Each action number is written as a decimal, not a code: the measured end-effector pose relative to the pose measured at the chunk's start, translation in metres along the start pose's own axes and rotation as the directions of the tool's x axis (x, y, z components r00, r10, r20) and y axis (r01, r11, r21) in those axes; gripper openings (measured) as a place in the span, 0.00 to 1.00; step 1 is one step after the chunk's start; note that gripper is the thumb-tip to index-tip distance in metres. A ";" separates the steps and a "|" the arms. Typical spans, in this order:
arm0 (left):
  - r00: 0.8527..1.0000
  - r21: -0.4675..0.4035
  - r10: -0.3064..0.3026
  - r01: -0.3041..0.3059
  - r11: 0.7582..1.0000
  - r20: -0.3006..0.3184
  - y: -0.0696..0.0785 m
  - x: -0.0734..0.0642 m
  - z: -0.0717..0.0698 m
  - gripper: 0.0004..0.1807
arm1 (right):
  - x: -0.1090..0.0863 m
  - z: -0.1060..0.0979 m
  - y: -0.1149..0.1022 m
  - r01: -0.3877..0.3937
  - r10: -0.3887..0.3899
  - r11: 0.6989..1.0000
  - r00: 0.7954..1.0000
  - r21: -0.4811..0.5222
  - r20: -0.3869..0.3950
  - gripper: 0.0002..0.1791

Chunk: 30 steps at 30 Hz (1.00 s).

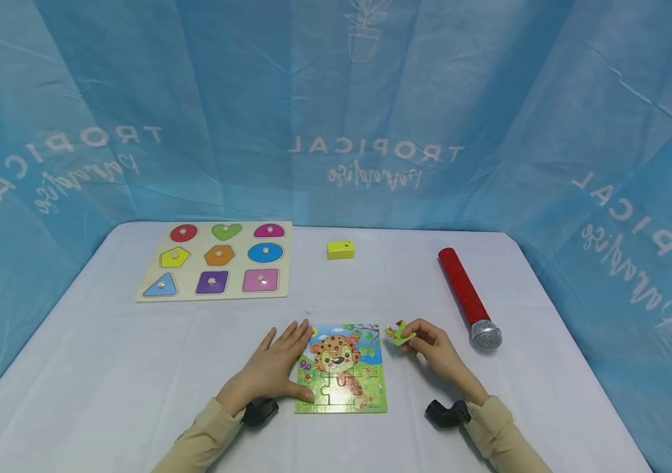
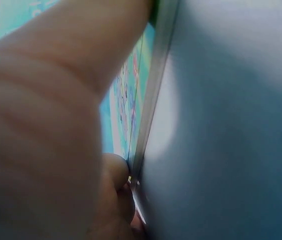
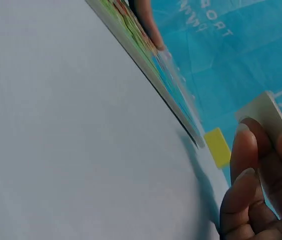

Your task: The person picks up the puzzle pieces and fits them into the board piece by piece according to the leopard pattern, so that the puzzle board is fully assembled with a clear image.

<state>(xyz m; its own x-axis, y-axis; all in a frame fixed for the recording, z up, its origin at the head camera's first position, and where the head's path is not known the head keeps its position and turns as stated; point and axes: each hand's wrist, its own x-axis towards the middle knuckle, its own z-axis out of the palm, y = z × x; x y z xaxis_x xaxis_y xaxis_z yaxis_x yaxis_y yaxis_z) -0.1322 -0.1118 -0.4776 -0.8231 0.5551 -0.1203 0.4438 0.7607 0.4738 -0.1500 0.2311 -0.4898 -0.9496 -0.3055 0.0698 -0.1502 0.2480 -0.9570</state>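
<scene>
A square jigsaw puzzle (image 1: 371, 394) with a cartoon leopard lies on the white table in the head view. My left hand (image 1: 276, 364) rests along its left side with fingers spread, the thumb over the lower left corner. Just right of the board, my right hand (image 1: 435, 348) pinches a small green puzzle piece (image 1: 396, 333) between thumb and fingers. In the right wrist view the puzzle piece (image 3: 265, 115) shows its pale edge and back, held off the table. The left wrist view shows the puzzle's edge (image 2: 153, 90) close to the thumb and palm.
A wooden shape board (image 1: 235, 299) with knobbed pieces lies at the back left. Behind the puzzle sits a small yellow block (image 1: 340, 250). To the right lies a red microphone (image 1: 464, 289). Blue curtains (image 1: 336, 98) surround the table's back and sides.
</scene>
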 end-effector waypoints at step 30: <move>1.000 0.005 -0.007 0.007 1.000 0.005 0.004 0.001 -0.001 0.66 | -0.015 0.051 -0.018 0.139 -0.041 0.910 0.968 -0.390 0.249 0.18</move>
